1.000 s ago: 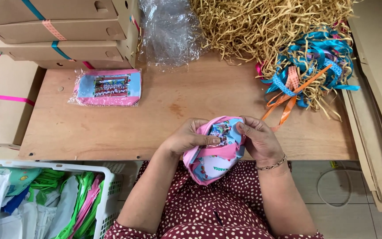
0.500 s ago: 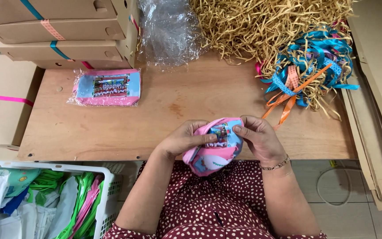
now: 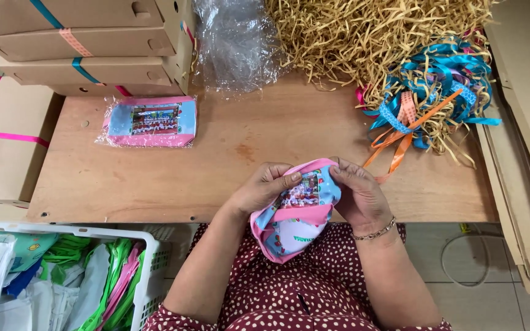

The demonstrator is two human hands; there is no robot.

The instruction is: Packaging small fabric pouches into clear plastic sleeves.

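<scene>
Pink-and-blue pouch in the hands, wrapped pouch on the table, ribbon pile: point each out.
Pink-and-blue pouch (image 3: 295,217): head view, on its printed front panel.
Wrapped pouch (image 3: 151,121): head view, on its middle, under clear wrap.
Ribbon pile (image 3: 437,86): head view, on the blue loops.

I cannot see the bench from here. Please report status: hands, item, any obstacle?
Left hand and right hand both grip pouch. Pouch held above table edge, bent. Nothing blocks.

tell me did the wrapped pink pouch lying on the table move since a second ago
No. The wrapped pouch stays below the stacked boxes, at the same spot on the table.
</scene>
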